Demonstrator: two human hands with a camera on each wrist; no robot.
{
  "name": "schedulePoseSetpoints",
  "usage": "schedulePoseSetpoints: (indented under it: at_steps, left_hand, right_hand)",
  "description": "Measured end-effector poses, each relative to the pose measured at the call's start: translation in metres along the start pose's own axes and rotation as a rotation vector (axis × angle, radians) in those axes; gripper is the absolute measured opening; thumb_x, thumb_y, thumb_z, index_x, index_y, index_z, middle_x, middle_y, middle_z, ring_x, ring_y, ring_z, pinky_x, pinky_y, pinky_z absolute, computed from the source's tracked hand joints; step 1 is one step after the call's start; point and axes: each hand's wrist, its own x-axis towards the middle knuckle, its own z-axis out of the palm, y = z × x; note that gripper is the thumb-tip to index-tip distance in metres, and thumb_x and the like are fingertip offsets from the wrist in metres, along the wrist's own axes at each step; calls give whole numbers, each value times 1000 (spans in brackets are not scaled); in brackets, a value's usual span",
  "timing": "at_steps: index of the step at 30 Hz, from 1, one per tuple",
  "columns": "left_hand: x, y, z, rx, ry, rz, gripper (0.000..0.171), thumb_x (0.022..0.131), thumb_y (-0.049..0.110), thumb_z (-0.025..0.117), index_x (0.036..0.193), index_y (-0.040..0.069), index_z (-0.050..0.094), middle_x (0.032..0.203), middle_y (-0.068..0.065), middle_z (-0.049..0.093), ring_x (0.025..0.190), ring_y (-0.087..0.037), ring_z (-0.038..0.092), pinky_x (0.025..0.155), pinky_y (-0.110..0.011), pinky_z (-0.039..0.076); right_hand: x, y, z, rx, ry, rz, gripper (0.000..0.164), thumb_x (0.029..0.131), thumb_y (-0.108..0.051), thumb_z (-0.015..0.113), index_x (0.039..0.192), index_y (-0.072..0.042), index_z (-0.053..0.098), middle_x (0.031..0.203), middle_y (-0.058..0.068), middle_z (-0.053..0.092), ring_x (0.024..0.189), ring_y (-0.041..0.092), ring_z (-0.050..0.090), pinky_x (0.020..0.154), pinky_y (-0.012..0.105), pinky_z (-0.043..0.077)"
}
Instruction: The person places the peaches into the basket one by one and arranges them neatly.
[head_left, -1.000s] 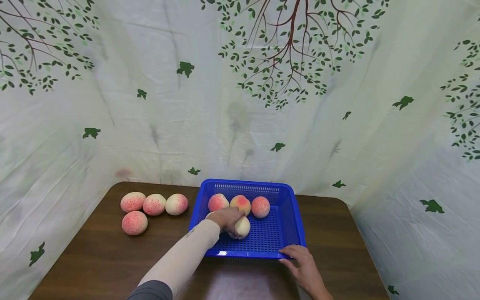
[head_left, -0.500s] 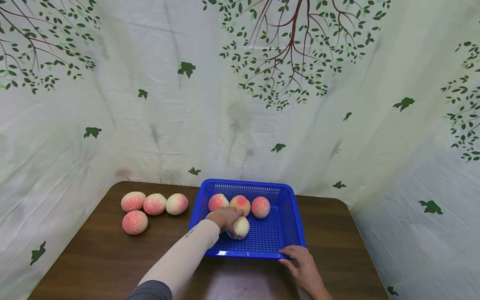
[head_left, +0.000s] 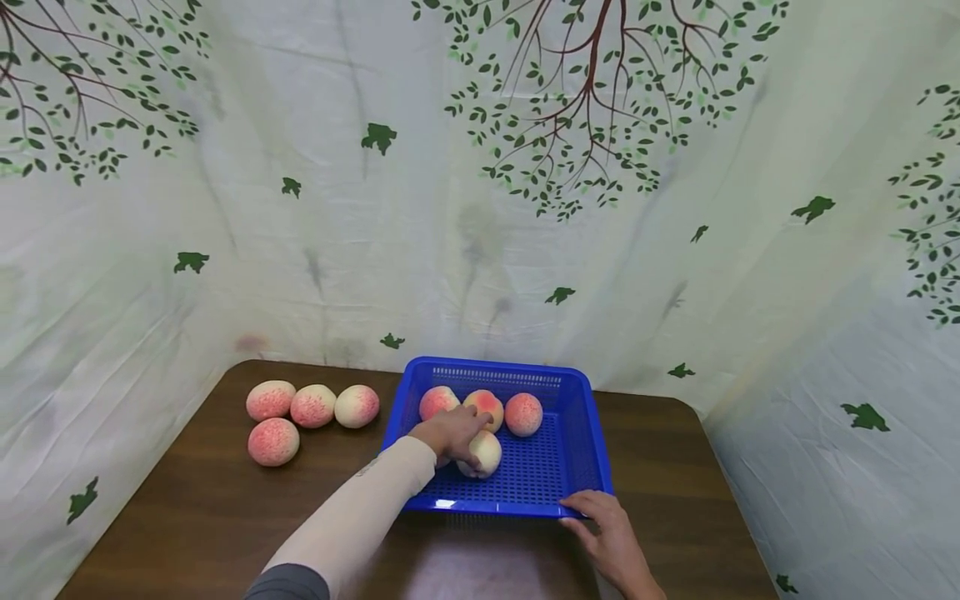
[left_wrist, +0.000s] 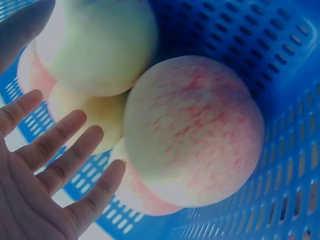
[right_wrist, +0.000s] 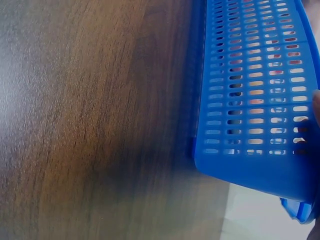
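My left hand (head_left: 452,433) hovers inside the blue plastic basket (head_left: 602,442), over a pale peach (head_left: 487,455). In the left wrist view its fingers (left_wrist: 65,135) are spread and nearly straight, with the thumb overlapping the pale peach. A red-speckled peach (left_wrist: 195,130) lies beside it, mostly hidden by the hand in the head view. Behind stand a pink peach (head_left: 438,402), a yellowish peach (head_left: 483,405) partly covered by fingers, and a reddish peach (head_left: 523,414). My right hand (head_left: 611,537) pinches the basket's front right corner, fingers over the rim and thumb below.
Several pink-and-white peaches, one of them nearest the front (head_left: 273,442), lie on the brown wooden table (head_left: 202,517) left of the basket. A white curtain (head_left: 465,250) printed with branches and leaves hangs behind the table and along its sides.
My left hand has loosened from the pale peach, its fingers spreading and lifting a little. The right hand keeps its hold on the basket corner. The head view has shifted slightly.
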Motion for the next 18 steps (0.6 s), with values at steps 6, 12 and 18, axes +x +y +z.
schedulePoseSetpoints:
  at_steps: [6, 12, 18]
  left_hand:
    - [-23, -12, -21, -52, 74, 75, 73, 80, 48, 74, 137, 10, 48, 124, -13, 52, 115, -29, 51, 95, -43, 46]
    - [-51, -49, -33, -248, 275, 90, 66, 83, 50, 69, 129, 7, 53, 124, -17, 53, 116, -34, 50, 96, -50, 43]
    - [-88, -81, -43, -373, 451, -1, 59, 86, 42, 69, 128, 3, 54, 129, -20, 52, 121, -38, 46, 101, -53, 37]
  right_hand:
    - [2, -3, 4, 4, -25, 11, 35, 59, -2, 83, 92, -6, 73, 89, -2, 69, 81, 18, 63, 80, 25, 42]
    - [3, -2, 5, 13, -16, -2, 34, 61, -3, 83, 93, -7, 73, 89, -2, 69, 82, 18, 63, 80, 26, 42]
    - [0, 0, 3, 12, -11, -9, 34, 60, -2, 83, 92, -8, 73, 88, -2, 69, 81, 18, 62, 80, 26, 42]
